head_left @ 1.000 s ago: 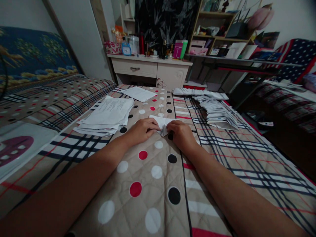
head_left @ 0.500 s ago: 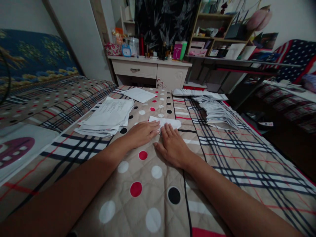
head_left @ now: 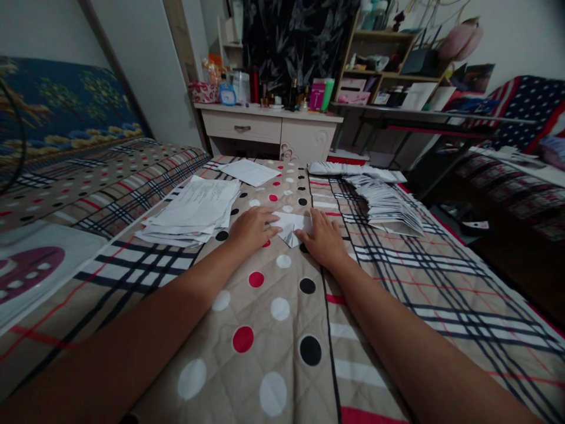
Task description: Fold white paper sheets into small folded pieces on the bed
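A white sheet of paper point(head_left: 288, 222), folded into a narrow strip with a pointed flap toward me, lies on the patterned bedspread point(head_left: 265, 306). My left hand point(head_left: 252, 228) grips its left end, fingers at the edge and thumb low on it. At the other end my right hand point(head_left: 325, 237) has its thumb on the paper's front and its fingers along the right edge. To the left sits a stack of white printed sheets point(head_left: 189, 206). Right of my hands is a row of folded papers point(head_left: 391, 203), standing close against one another.
Another flat white sheet point(head_left: 251, 172) lies farther back. Behind the folded row stretches a long bundle of folded paper point(head_left: 353, 169). A white bag with a purple print point(head_left: 44, 265) is at the left edge. Beyond the bed stands a white dresser point(head_left: 260, 126) with bottles on top.
My hands, which were lying flat and close together on the strip, have moved apart to its two ends. A pointed flap now shows in the middle of the paper.
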Tool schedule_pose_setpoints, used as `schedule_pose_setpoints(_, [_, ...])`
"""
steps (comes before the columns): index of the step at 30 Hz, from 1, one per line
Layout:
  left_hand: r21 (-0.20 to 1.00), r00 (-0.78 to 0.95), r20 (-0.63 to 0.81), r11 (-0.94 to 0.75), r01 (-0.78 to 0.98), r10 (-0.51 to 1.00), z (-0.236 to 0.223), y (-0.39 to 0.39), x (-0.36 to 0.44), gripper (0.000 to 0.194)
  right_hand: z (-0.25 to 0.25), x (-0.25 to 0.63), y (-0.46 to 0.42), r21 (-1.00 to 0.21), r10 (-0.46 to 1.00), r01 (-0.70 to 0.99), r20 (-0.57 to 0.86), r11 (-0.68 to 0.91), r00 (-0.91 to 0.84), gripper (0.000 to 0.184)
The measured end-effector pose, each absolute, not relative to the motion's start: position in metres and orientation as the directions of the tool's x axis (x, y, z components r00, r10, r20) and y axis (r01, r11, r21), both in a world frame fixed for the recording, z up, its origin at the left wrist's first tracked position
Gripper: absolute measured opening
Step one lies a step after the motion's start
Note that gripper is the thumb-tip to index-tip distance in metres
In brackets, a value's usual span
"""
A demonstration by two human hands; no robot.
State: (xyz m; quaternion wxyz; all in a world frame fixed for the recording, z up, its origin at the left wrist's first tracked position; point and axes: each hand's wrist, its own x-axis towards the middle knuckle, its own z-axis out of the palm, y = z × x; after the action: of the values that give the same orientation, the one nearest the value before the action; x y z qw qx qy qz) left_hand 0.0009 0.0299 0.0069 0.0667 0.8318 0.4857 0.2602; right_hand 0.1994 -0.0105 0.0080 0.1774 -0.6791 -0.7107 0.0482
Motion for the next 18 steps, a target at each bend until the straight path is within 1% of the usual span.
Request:
schedule_pose_setpoints(2, [0.387, 0.423, 0.399, -0.568, 0.727, 0.813, 0.007, 0.04, 0.004, 0.048, 0.007, 0.203, -0.006, -0.379, 0.972, 0.92, 0.235, 0.104, -0.013, 0.073])
schedule_pose_setpoints(3, [0.388, 0.448, 0.39, -0.585, 0.712, 0.804, 0.008, 0.045, 0.006, 0.055, 0.006, 0.204, -0.005, -0.406, 0.965, 0.905, 0.26, 0.123, -0.014, 0.074])
schedule_pose_setpoints(6, [0.332, 0.535, 0.312, -0.617, 0.713, 0.785, 0.013, 0.06, 0.011, 0.063, 0.004, 0.209, 0.001, -0.46, 0.945, 0.873, 0.326, 0.161, -0.002, 0.072])
schedule_pose_setpoints(8, [0.305, 0.57, 0.264, -0.628, 0.716, 0.778, 0.017, 0.067, 0.014, 0.065, 0.002, 0.212, 0.005, -0.481, 0.937, 0.861, 0.348, 0.166, 0.014, 0.067])
schedule_pose_setpoints(11, [0.334, 0.592, 0.242, -0.639, 0.693, 0.769, 0.018, 0.074, 0.015, 0.064, 0.002, 0.215, 0.008, -0.495, 0.932, 0.85, 0.362, 0.181, 0.013, 0.057])
schedule_pose_setpoints(14, [0.379, 0.588, 0.283, -0.651, 0.658, 0.758, 0.013, 0.074, 0.013, 0.062, 0.001, 0.217, 0.01, -0.518, 0.93, 0.833, 0.366, 0.194, 0.011, 0.05])
schedule_pose_setpoints(18, [0.364, 0.556, 0.359, -0.661, 0.656, 0.75, 0.009, 0.069, 0.011, 0.061, -0.001, 0.219, 0.01, -0.561, 0.919, 0.799, 0.393, 0.214, 0.031, 0.054])
